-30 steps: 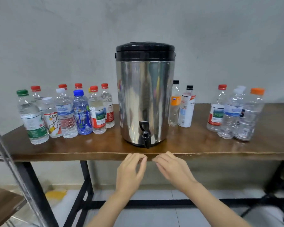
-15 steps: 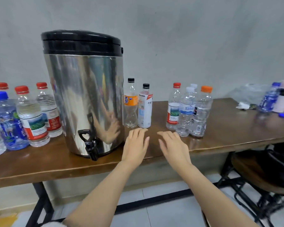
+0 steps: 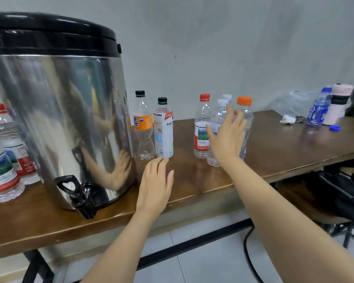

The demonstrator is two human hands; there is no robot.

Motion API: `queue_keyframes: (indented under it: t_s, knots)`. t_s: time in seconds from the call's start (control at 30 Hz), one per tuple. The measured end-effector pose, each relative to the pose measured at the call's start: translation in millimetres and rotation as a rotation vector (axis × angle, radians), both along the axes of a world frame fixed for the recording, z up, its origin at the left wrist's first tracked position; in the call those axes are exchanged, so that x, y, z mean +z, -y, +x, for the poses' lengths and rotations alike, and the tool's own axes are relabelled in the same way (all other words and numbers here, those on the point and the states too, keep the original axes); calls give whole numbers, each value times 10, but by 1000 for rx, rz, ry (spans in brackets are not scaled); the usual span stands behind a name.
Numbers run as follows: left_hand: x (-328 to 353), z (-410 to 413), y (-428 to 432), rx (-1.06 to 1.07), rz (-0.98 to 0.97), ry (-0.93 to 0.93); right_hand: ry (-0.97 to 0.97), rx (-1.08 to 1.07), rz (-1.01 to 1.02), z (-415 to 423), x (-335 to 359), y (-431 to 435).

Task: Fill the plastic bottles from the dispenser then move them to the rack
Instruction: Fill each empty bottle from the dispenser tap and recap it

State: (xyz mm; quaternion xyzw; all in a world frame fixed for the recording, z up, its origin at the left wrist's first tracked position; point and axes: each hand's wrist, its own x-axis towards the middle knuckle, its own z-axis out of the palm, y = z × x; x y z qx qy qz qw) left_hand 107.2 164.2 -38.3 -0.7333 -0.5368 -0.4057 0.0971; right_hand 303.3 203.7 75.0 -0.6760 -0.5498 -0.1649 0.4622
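Found big cylindrical stainless-steel dispenser with black lid [image 3: 59, 119] standing upright at left of brown wooden table [image 3: 284, 144]. Noted black tap [image 3: 81, 196] low on its front, near the table's front edge.

Logged left hand [image 3: 155, 186] as open: palm down, fingers straight and close together, gripping nothing, low over the tabletop just right of the dispenser. Placed its fingertips just short of the base of clear bottle with white label and black cap [image 3: 163, 131]. Couldn't tell whether the palm touched the wood.

Logged right hand [image 3: 227, 137] as open too: fingers spread and straight, gripping nothing, raised in front of a tight cluster of upright bottles. Counted in that cluster clear bottle with red cap and red-green label [image 3: 201, 127], clear bottle with white cap [image 3: 219, 111] and clear bottle with orange cap [image 3: 248, 117]. Couldn't tell whether the fingers touched any of them.

Marked clear bottle with orange label and black cap [image 3: 142, 127] just beside the white-label one, between dispenser and cluster. Judged these bottles to look empty, all capped.

Spotted red-capped labelled bottles [image 3: 0, 170] left of the dispenser, partly cut off by the frame edge.

Tagged at far right of the table: blue-labelled bottle [image 3: 318, 109], pink tumbler [image 3: 338, 105], loose blue cap [image 3: 335, 128], crumpled white tissue [image 3: 287, 119] and clear plastic bag [image 3: 290, 103].
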Motion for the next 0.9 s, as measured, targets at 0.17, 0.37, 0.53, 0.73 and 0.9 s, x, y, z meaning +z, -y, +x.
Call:
queue_keyframes:
  t_s: [0.17,0.37,0.53,0.73,0.9]
  knots:
    - [7,12,13,-4,-32,36,43,-57,-112,98,314,-206]
    - [31,23,40,2,-34,32,64,-6,-67,69,154,-183]
    - [42,25,59,-1,-55,40,-6,145,53,-1,-65,-71]
    - [72,33,82,7,-85,55,-191,349,144,-97,-140,130]
    - [146,-10,219,-201,-168,205,-157,456,121,-342,43,585]
